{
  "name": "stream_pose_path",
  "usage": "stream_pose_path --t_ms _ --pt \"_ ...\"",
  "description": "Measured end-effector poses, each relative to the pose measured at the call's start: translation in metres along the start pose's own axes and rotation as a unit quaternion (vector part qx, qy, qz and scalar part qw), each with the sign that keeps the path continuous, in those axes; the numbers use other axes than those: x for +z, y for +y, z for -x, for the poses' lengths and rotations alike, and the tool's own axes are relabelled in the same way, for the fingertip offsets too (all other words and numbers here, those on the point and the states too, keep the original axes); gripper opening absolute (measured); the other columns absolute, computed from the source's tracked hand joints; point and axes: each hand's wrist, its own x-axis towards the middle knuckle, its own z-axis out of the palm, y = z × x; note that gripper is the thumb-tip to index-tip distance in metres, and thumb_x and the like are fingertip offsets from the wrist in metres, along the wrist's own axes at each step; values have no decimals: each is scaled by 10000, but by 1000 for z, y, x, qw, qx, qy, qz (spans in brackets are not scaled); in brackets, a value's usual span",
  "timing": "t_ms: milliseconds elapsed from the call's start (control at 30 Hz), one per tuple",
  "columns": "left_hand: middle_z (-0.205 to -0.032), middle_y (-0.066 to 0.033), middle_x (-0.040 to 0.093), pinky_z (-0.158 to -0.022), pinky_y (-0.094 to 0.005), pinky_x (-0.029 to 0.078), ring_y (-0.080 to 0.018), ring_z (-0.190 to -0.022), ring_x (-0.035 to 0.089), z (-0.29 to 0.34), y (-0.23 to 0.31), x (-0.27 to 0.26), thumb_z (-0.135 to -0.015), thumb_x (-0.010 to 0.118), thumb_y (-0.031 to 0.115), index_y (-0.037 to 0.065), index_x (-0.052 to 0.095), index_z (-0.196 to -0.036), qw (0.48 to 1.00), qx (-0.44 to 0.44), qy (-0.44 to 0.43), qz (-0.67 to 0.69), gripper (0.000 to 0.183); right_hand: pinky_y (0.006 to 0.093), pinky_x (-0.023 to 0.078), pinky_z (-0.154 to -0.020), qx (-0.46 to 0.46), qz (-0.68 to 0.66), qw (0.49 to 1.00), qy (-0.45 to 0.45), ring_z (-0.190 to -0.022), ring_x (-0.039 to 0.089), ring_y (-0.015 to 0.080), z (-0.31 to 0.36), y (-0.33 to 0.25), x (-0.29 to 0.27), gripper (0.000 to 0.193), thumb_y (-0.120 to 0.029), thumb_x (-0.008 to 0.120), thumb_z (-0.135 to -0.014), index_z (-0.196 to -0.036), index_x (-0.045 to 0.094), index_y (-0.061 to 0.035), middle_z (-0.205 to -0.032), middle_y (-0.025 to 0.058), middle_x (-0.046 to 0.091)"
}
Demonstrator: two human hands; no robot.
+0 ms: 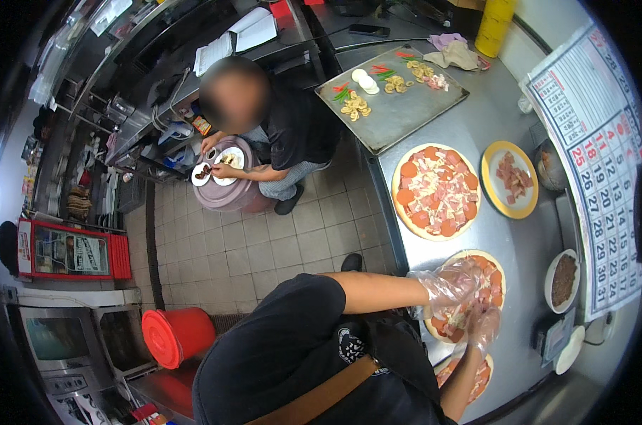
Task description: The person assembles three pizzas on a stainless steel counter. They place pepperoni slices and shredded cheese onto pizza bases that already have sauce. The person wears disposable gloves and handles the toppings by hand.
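Note:
My left hand (457, 285), in a clear plastic glove, is over the upper part of a pizza (492, 273) topped with round sausage slices, meat pieces and shredded cheese. Lower on the same pizza is my right hand (482, 326), gloved too. The fingers of both hands are bunched together close to the toppings; what they pinch is too small to make out. A second topped pizza (436, 192) lies just beyond. Part of a third pizza (482, 379) shows beside my right forearm. A yellow-rimmed plate (510, 179) holds chopped pink meat.
On the steel counter (523, 248) are a bowl of dark crumbly food (564, 281) and a metal tray (406, 117) of sliced ingredients. A calendar hangs at right. Left, a seated person (292, 134) handles small plates on a lidded tub (225, 195). A red bucket (186, 336) stands behind me.

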Motion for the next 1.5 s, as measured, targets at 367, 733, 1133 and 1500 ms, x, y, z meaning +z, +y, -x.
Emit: stream_pose_path --t_ms 367,733,1133,1500 --pt "-1326 -228 668 -1189 -555 411 -420 -1337 575 -15 6 26 -919 725 323 64 724 -1259 998 40 -47 22 427 372 514 -687 -16 -79 995 50 -746 659 214 -14 51 -4 208 -187 725 -956 -917 688 14 -829 113 713" --pt "-1268 -212 681 -1116 -535 456 -402 -1262 614 -17 17 34 -922 722 305 64 728 -1246 981 9 -97 168 403 263 464 -693 -14 -455 889 -45 -755 590 105 -4 66 -11 101 -125 752 -958 -965 694 -43 -857 15 672" --pt "-1205 -195 696 -1036 -513 505 -383 -1180 656 -13 21 34 -926 720 285 65 732 -1232 960 -27 -106 259 377 268 453 -646 50 -460 885 -56 -717 590 113 -1 71 -13 168 -163 798 -977 -1045 721 -29 -849 15 681" --pt "-1020 -136 726 -847 -466 580 -327 -1022 713 -11 39 29 -941 701 236 72 747 -1159 925 -92 -114 351 276 300 510 -747 77 -511 852 -86 -813 635 146 4 71 -17 258 -203 801 -970 -1133 764 -6 -942 28 712"
